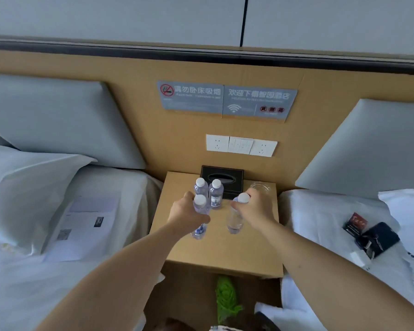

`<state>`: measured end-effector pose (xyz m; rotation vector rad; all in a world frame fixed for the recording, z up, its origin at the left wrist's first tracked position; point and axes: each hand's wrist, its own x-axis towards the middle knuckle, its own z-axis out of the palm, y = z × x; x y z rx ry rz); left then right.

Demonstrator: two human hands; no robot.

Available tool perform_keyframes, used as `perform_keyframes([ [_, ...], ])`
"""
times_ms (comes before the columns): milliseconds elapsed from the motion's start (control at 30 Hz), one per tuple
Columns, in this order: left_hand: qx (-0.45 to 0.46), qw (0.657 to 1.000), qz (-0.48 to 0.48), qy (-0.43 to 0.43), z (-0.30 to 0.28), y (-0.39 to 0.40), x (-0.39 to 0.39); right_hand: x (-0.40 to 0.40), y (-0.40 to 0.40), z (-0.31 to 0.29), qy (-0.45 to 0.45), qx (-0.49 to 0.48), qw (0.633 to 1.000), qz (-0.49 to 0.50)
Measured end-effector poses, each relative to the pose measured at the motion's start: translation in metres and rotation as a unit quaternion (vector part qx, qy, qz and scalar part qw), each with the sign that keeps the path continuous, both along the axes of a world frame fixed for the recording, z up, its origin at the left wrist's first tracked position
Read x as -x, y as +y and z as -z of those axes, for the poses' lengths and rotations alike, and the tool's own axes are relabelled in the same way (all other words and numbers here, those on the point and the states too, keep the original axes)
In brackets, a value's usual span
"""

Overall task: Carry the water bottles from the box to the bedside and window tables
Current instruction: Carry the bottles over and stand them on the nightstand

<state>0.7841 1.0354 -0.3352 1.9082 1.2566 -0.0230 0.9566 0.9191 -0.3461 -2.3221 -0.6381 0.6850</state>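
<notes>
Mid-frame, the left hand (189, 215) grips one water bottle (199, 211) and the right hand (253, 207) grips another bottle (236, 217), both just above the bedside table (215, 254), so this looks like the setting-down step. Two more bottles (208, 191) already stand upright near the table's far edge. Next, each needs lowering upright onto bare wood, clear of those, the black tissue box (225, 177) and the clear glass (261, 187) behind the right hand.

clear plastic bottles (216, 194) — matt wood bedside table (253, 249)
</notes>
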Motion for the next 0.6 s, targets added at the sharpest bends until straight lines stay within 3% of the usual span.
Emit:
perform_keyframes([
  [233, 0.022, 0.999, 0.011, 0.03, 0.041, 0.029, -0.017, -0.031, 0.038, 0.035, -0.037, 0.096, 0.995, 0.016],
  [467, 0.045, 0.997, 0.047, 0.029, 0.083, 0.057, -0.024, -0.035, 0.078, 0.065, 0.051, 0.134, 0.982, 0.121],
  [600, 0.057, 0.997, 0.053, 0.022, 0.101, 0.065, -0.026, -0.04, 0.088, 0.08, 0.058, 0.144, 0.978, 0.137],
])
